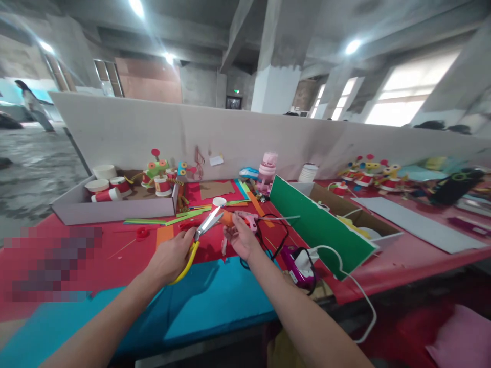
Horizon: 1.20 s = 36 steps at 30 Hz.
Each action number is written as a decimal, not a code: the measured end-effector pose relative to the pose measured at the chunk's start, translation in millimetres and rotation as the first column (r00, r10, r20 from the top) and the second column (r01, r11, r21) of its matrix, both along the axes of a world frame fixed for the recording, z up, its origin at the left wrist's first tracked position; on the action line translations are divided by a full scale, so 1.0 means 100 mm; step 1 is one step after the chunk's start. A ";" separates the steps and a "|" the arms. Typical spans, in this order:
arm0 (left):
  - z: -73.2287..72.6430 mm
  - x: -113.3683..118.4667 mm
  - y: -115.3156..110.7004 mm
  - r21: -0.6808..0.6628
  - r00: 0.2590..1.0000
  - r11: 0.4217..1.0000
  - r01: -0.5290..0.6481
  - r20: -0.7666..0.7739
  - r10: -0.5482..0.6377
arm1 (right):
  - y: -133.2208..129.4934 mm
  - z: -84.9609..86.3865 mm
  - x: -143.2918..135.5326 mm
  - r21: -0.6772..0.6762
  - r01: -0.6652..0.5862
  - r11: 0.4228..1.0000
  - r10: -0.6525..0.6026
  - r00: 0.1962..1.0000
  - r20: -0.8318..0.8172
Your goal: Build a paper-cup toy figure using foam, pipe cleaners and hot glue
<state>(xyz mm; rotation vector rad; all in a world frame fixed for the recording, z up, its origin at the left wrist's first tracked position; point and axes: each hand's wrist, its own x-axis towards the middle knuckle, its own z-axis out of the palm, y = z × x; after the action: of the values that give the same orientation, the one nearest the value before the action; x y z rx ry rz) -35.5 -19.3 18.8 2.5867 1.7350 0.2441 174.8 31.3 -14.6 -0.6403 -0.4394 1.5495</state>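
At the near edge, a blue sheet (222, 291) lies over the red table cover (134, 260). Above it, the left hand (172, 258) is closed around the handle of the yellow-handled scissors (207, 223), the blades directed far and slightly right. The right hand (241, 237) grips a small orange piece (227, 219) between thumb and fingers, just beside the blades; whether blade and piece touch cannot be determined. Both items are near the middle of the work area.

To the near right stands a purple power strip (295, 276) with a white cable (368, 301). Just beyond the right hand lies a pink tool (252, 220), partly obscured.

Farther off, a round white item (219, 202) sits beyond the blades. To the right is a green-sided box (318, 227); to the left, a pale open box (118, 212) containing paper cups (97, 186) and a green-headed figure (158, 168). More figures (368, 176) stand far right. A pale partition (230, 133) closes the far side of the table.
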 end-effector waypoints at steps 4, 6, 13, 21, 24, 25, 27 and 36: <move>-0.03 -0.01 -0.01 -0.034 0.999 0.999 -0.012 -0.052 0.010 | 0.04 0.07 -0.06 -0.083 0.075 0.994 -0.078 0.996 -0.031; -0.05 -0.02 -0.01 -0.036 0.998 0.999 -0.018 -0.056 0.016 | 0.03 0.09 -0.12 -0.087 0.089 0.992 -0.093 0.995 -0.037; -0.09 -0.05 0.00 -0.048 1.000 0.999 -0.003 -0.010 0.002 | -0.07 0.11 -0.16 -0.035 0.025 0.999 -0.027 0.998 -0.057; -0.03 -0.04 -0.04 -0.062 0.999 0.998 -0.013 -0.033 0.011 | -0.13 0.18 -0.09 0.022 0.003 1.000 -0.002 1.000 -0.018; -0.04 -0.05 -0.04 -0.053 0.999 0.999 -0.011 -0.049 0.008 | -0.12 0.19 -0.07 -0.031 0.019 0.999 -0.019 1.000 -0.019; -0.04 -0.05 -0.03 -0.051 0.998 0.999 -0.008 -0.057 0.006 | -0.12 0.19 -0.07 -0.038 0.016 0.999 -0.017 1.000 -0.020; -0.05 -0.04 -0.03 -0.047 0.998 0.999 -0.006 -0.067 0.003 | -0.13 0.19 -0.07 -0.039 0.001 0.999 -0.002 1.000 -0.023; -0.03 0.01 -0.07 -0.033 0.996 0.999 -0.002 -0.084 -0.001 | -0.21 0.21 -0.15 -0.024 -0.054 0.998 0.053 0.998 -0.036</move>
<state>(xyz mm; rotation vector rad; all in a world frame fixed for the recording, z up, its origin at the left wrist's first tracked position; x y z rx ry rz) -34.8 -26.2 16.2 2.6095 1.7501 0.1070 160.0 10.6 6.7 -0.6244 -0.4142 1.6167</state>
